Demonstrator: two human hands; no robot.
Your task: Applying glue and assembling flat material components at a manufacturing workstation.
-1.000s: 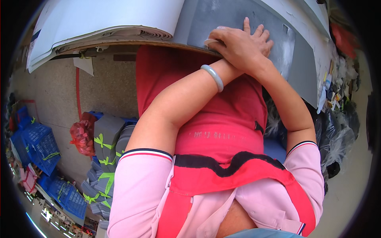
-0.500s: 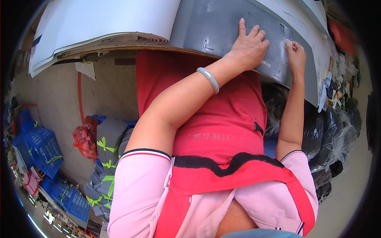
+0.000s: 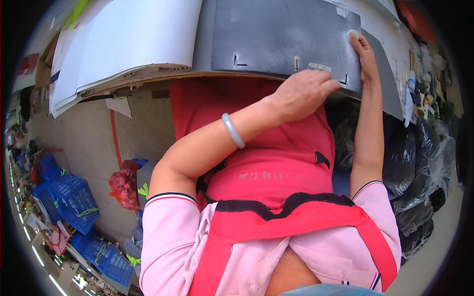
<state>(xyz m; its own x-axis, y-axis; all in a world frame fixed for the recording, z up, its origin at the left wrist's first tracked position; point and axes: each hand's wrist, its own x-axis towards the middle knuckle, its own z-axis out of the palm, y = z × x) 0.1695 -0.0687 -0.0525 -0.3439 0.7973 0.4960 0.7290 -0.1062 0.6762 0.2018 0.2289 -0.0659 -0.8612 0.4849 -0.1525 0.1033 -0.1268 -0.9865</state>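
Left hand [image 3: 303, 96]: shifted from mid-board to near edge of dark grey board [image 3: 281, 37]; fingers blurred, grip unclear. Right hand [image 3: 365, 56]: fingers pinching white disc [image 3: 352, 34] by board's right edge. Advisable: board kept flat, disc pressure even.

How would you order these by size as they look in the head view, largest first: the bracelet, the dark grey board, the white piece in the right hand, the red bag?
1. Dark grey board
2. Red bag
3. Bracelet
4. White piece, partly covered by the right hand
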